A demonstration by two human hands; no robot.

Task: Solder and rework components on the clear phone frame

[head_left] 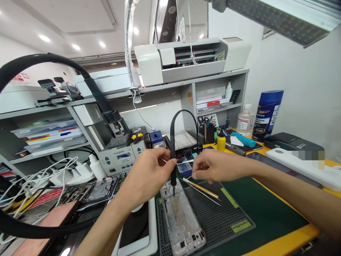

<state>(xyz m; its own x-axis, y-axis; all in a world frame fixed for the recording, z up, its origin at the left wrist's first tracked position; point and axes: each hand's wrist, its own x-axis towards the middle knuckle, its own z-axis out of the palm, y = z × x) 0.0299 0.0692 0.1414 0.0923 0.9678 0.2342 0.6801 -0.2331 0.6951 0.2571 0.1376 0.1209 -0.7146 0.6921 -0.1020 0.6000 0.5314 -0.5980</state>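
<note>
My left hand [151, 167] is closed, thumb and fingers pinched beside a black flexible tube [172, 142] that ends in a thin tip. My right hand [207, 165] is closed too, its fingertips at the end of a thin white stick [188, 161]. That stick reaches toward my left fingertips, partly behind the tube; what the left fingers grip is hidden. Below the tip lies a bare, silvery phone frame [183, 220] on a black perforated mat [218, 217]. Gold tweezers [204, 188] and a thin silver tool [204, 195] rest on the mat's upper part.
At left are a white-framed device [151, 227], opened phones [99, 190] and tangled white cables [57, 176]. Behind stand a grey rework station [117, 160] and a black control box [188, 151]. A yellow bottle [221, 141] and blue spray can [268, 115] stand at right.
</note>
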